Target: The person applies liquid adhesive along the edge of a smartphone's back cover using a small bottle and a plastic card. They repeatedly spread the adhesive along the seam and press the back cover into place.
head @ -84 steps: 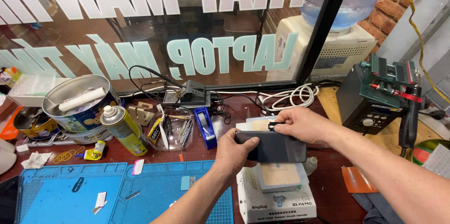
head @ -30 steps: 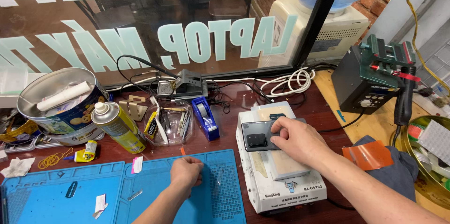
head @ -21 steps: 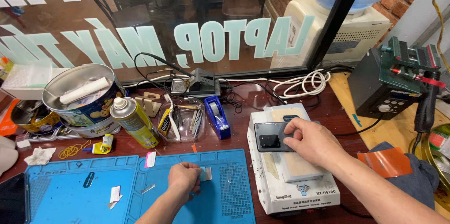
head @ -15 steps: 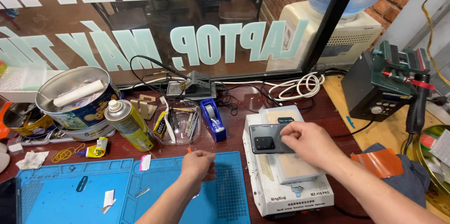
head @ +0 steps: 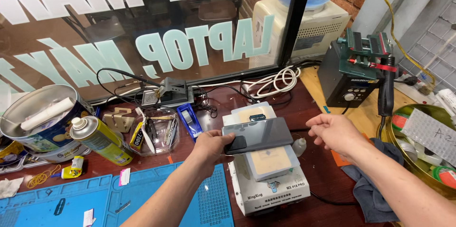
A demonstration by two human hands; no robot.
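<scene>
My left hand (head: 210,144) grips the left end of a dark grey phone (head: 259,135), back side up, camera block near my fingers. It holds the phone level just above the tan pad of a white heating machine (head: 268,182). My right hand (head: 334,130) hovers to the right of the phone with its fingers loosely apart and nothing in it. It is apart from the phone.
A blue work mat (head: 95,201) lies at front left. Behind it stand a yellow spray can (head: 100,140), a tin with a white roll (head: 40,118), a clear tool tray (head: 154,130) and a blue tape dispenser (head: 191,120). A black rework station (head: 354,72) and grey cloth (head: 373,186) sit right.
My left hand has left the blue mat and taken the phone by its left end. My right hand has let go of the phone and drawn off to the right.
</scene>
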